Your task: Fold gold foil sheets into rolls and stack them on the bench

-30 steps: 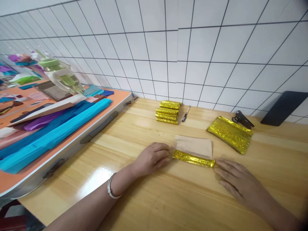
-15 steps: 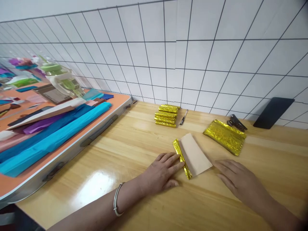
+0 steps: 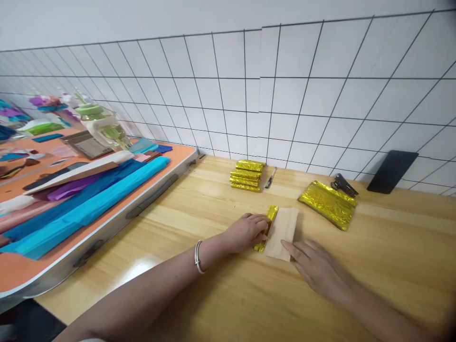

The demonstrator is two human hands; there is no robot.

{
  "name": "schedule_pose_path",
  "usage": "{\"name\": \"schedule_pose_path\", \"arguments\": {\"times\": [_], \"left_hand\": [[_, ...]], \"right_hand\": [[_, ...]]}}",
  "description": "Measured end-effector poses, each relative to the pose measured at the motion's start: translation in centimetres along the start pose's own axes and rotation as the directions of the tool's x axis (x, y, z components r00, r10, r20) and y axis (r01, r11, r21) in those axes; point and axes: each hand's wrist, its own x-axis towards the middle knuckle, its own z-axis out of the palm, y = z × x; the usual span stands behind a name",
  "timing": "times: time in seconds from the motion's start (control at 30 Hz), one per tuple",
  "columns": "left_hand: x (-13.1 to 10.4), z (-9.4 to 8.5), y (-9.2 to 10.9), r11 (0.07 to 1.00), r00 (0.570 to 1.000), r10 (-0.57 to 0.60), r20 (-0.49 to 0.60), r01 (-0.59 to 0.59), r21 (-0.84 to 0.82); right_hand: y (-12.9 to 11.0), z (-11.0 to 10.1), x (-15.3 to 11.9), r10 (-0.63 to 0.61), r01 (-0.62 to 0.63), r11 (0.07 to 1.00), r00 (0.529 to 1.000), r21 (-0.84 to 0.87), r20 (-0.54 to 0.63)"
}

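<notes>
A pale beige sheet (image 3: 283, 232) lies on the wooden table, with a narrow folded gold foil strip (image 3: 272, 213) along its left edge. My left hand (image 3: 248, 232) is curled over that strip, its fingertips pressing on the foil; a bracelet circles the wrist. At the lower right of the sheet is my right hand (image 3: 315, 266), its fingers stretched out and one fingertip touching the paper. Behind them sits a stack of folded gold strips (image 3: 246, 175), with a pen (image 3: 270, 178) beside it. A flat gold foil piece (image 3: 329, 204) rests further right.
A black clip (image 3: 344, 185) touches the back of the foil piece. A dark phone-like slab (image 3: 392, 172) leans against the tiled wall. On the left, an orange board (image 3: 181, 154) carries coloured paper rolls, a box (image 3: 87, 144) and a green-lidded bottle (image 3: 103, 124).
The beige sheet and gold strip have turned more upright. My left hand has curled its fingers round the strip, and my right hand has moved left onto the sheet. The camera view has shifted.
</notes>
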Motion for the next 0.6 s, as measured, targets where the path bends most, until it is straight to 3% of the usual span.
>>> {"name": "schedule_pose_path", "arguments": {"times": [0.13, 0.23, 0.43, 0.6], "left_hand": [[1.5, -0.9, -1.5, 0.995, 0.994, 0.097, 0.047, -0.098, 0.032], [2.3, -1.9, -2.1, 0.987, 0.988, 0.138, 0.073, -0.144, 0.077], [2.9, -2.3, -2.0, 0.963, 0.982, 0.168, 0.089, -0.183, 0.198], [1.9, -1.5, -1.2, 0.974, 0.984, 0.126, 0.124, -0.146, 0.172]], "right_hand": [[2.3, 0.3, 2.1, 0.095, -0.115, 0.983, 0.985, -0.142, -0.142], [3.3, 0.5, 3.2, 0.086, -0.11, 0.983, 0.983, -0.148, -0.162], [0.6, 1.1, 3.7, -0.053, 0.05, 0.998, 0.992, -0.031, -0.111], [0.3, 1.6, 3.4, 0.006, -0.007, 0.999, 1.0, -0.036, -0.03]]}}
